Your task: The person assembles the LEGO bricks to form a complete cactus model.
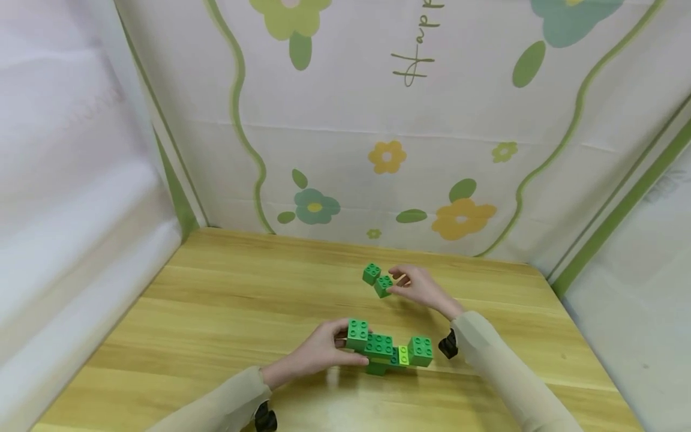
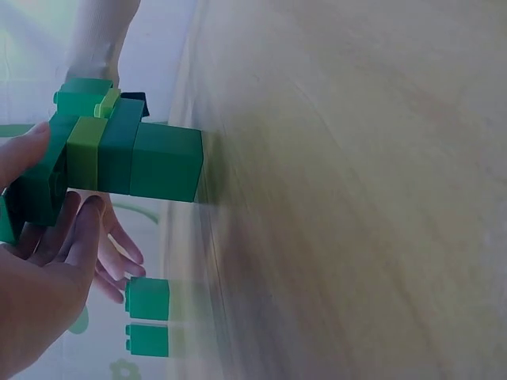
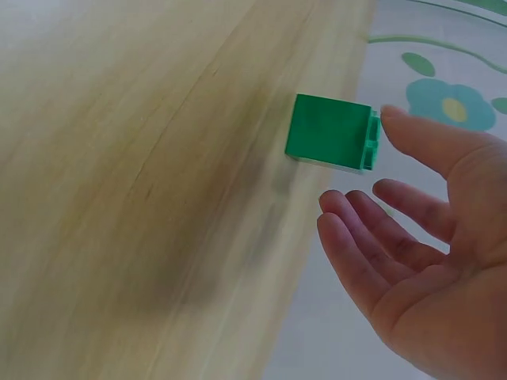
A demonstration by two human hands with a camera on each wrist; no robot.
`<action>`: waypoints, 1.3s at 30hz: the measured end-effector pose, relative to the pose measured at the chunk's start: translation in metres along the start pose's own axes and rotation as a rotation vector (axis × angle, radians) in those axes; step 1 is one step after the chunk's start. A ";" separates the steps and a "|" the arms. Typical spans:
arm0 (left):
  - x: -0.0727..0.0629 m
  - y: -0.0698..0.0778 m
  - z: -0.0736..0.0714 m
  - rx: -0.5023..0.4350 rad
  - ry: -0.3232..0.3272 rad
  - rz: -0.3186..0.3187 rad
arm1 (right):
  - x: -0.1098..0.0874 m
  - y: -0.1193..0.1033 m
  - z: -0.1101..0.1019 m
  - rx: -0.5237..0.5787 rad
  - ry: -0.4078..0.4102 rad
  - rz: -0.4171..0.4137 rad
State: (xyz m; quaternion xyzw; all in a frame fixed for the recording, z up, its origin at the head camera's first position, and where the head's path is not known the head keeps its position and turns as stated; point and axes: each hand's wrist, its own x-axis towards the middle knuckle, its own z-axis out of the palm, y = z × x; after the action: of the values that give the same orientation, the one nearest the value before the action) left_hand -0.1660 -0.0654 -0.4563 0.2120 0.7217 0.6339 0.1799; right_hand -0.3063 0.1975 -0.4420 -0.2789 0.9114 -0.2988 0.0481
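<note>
My left hand [image 1: 320, 351] grips the left end of a built shape of toy building bricks [image 1: 379, 344], in dark and light green. One raised brick [image 1: 357, 335] tops that end, and another raised brick [image 1: 420, 351] stands at the right end. In the left wrist view the thumb and fingers are around the brick build [image 2: 116, 157]. Farther back, my right hand [image 1: 418, 285] is beside the nearer of two loose green bricks [image 1: 384, 287]. The right wrist view shows its fingers spread and the thumb close to the studs of a green brick [image 3: 328, 130]; contact is unclear.
The second loose green brick [image 1: 370, 273] sits just behind and left of the nearer one. Under everything is a wooden table [image 1: 227, 300]. A white cloth wall [image 1: 335, 108] with printed flowers rises at its back edge, and white cloth sides stand left and right.
</note>
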 end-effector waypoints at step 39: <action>-0.001 -0.001 0.000 -0.026 0.011 0.029 | 0.009 -0.003 0.013 -0.031 0.000 0.019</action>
State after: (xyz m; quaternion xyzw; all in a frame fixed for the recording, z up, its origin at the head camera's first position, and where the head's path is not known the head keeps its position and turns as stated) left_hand -0.1655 -0.0658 -0.4574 0.2167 0.7113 0.6469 0.1692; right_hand -0.3095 0.1840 -0.4498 -0.2709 0.9186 -0.2841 0.0464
